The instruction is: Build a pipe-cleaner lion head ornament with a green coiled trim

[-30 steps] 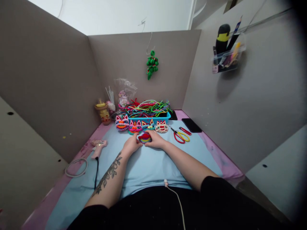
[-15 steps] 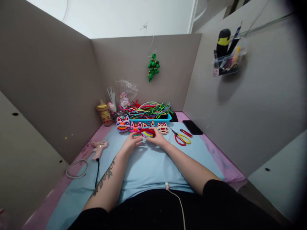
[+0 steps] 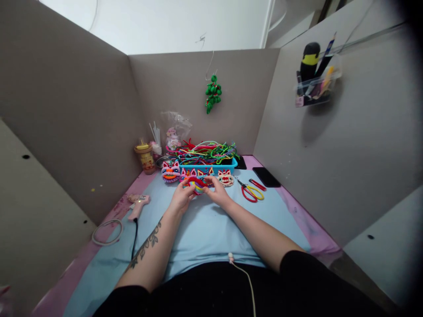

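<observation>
Between my hands is a small fuzzy piece of bent pipe cleaners [image 3: 197, 186], with a red edge and rainbow bands. My left hand [image 3: 182, 197] is closed on its left side, thumb across the front. My right hand [image 3: 216, 192] pinches its right side with the fingertips. Just behind stand several pipe-cleaner animal faces: a pink and purple one [image 3: 171, 171] at the left, a cream and red one [image 3: 225, 178] at the right, and others partly covered by my hands and the piece.
A blue basket [image 3: 216, 167] heaped with coloured pipe cleaners [image 3: 206, 152] stands behind. Red-and-yellow-handled scissors [image 3: 251, 193], a red cutter [image 3: 257, 184] and a black phone [image 3: 266, 177] lie at right. A pink glue gun [image 3: 139, 207] with its cord lies at left, near a cup [image 3: 145, 158].
The rainbow piece has shifted slightly left and turned between my hands. My left hand has closed around its left side, while my right hand still holds the other side.
</observation>
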`<state>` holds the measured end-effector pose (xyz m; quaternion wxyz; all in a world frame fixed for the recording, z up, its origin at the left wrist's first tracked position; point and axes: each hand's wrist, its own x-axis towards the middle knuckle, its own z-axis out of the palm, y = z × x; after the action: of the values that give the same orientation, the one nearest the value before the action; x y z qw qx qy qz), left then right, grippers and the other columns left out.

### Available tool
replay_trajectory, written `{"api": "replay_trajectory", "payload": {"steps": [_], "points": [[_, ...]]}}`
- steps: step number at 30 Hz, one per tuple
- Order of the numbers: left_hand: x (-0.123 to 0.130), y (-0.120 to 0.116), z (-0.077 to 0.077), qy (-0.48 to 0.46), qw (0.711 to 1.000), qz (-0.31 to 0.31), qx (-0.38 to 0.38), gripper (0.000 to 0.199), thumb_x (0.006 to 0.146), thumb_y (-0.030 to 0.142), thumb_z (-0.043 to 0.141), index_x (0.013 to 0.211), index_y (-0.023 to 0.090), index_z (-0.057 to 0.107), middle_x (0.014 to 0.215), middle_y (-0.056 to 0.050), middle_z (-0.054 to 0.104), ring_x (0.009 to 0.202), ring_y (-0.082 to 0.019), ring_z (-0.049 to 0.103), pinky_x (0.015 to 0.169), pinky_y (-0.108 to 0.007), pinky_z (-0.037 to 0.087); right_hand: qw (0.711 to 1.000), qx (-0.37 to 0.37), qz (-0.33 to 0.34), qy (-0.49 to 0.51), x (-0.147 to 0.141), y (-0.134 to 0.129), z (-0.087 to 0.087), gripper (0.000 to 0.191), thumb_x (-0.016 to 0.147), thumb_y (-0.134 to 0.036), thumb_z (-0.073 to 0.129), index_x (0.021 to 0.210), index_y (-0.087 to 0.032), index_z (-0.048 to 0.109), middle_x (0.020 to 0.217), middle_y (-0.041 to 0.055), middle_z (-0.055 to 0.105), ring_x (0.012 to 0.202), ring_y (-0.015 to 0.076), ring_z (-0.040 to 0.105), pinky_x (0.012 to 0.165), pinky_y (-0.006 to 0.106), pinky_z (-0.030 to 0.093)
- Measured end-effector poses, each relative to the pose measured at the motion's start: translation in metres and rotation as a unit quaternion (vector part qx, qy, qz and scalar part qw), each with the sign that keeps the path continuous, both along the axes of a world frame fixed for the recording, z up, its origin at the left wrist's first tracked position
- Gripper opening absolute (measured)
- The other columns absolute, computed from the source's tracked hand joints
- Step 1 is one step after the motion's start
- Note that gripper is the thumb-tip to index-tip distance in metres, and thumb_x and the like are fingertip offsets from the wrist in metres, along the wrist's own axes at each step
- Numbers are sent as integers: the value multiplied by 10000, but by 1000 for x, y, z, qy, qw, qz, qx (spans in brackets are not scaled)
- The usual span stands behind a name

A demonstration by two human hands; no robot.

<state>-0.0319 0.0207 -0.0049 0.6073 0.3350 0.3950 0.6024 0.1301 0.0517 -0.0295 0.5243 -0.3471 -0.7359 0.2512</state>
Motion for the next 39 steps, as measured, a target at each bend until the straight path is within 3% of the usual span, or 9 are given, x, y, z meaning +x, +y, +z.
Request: {"api": "replay_trajectory", "payload": {"steps": [3, 8, 20, 39], "points": [[1, 0, -1, 0, 1000, 16, -7, 548, 649, 152, 719, 1113, 170, 429, 761, -15, 670, 648, -132, 654, 671, -275, 511, 997, 60, -38, -11, 3, -4, 7, 164, 803, -283, 574, 945, -202, 589, 938, 60, 599, 906, 192, 567, 814, 338, 454], [3, -3, -4, 21, 1000, 13, -3, 623, 578, 127, 758, 1106, 160, 430, 728, -22, 669, 633, -150, 646, 642, -282, 513, 992, 98, -51, -65, 1, -9, 11, 44, 771, -244, 604, 776, -202, 617, 809, 39, 604, 839, 202, 555, 784, 344, 427], [7, -10, 1, 57, 998, 1, -3, 662, 489, 124, 784, 1071, 161, 471, 670, -2, 668, 565, -139, 616, 585, -267, 497, 992, 83, -56, -72, 0, -7, 7, 92, 760, -224, 594, 673, -196, 586, 722, 20, 585, 752, 183, 547, 730, 313, 407], [8, -9, -1, 99, 995, 9, 21, 782, 481, 211, 797, 1165, 147, 424, 627, 24, 630, 536, -124, 587, 535, -220, 420, 995, 78, -40, -52, -1, -6, 7, 104, 760, -236, 601, 663, -198, 594, 729, 26, 599, 757, 186, 554, 718, 318, 422]]}}
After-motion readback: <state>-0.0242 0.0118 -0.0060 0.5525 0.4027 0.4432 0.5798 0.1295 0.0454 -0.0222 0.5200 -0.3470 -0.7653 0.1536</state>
